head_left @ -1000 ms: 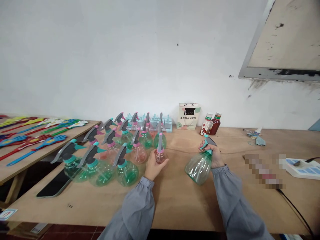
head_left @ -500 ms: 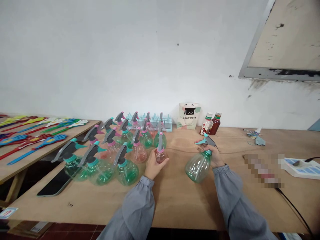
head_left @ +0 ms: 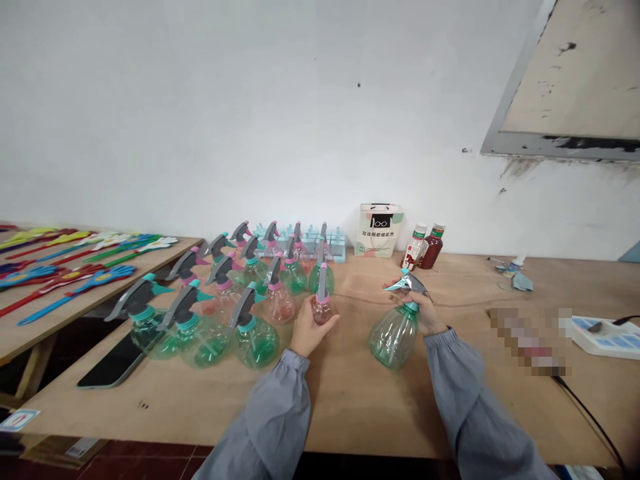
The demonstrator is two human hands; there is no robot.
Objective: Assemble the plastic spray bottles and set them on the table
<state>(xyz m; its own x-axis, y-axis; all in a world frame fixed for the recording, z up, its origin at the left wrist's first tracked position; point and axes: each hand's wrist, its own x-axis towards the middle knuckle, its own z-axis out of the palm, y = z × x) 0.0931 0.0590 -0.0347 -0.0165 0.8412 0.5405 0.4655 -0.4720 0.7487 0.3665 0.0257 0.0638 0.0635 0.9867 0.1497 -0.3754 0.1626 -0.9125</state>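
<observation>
My left hand (head_left: 309, 328) is closed around a pink spray bottle (head_left: 323, 311) with a grey trigger head, standing at the right end of the front rows. In my right hand (head_left: 429, 312) is a green spray bottle (head_left: 393, 337), gripped at its neck and grey-and-turquoise trigger head; it looks nearly upright, with its base at or just above the table. Left of my left hand stand several more spray bottles, among them a green one (head_left: 256, 342) and a pink one (head_left: 279, 301), their nozzles pointing different ways.
Behind the bottles is a light blue rack (head_left: 339, 250). A paper bag (head_left: 379, 233) and two sauce bottles (head_left: 433, 247) stand by the wall. A phone (head_left: 111, 363) lies front left, a white power strip (head_left: 607, 341) at right. Colourful hand-shaped sticks (head_left: 107, 275) cover the left table.
My right hand has tilted the green spray bottle a little more upright and shifted it slightly left. My left hand stays on the pink bottle. The view has moved slightly.
</observation>
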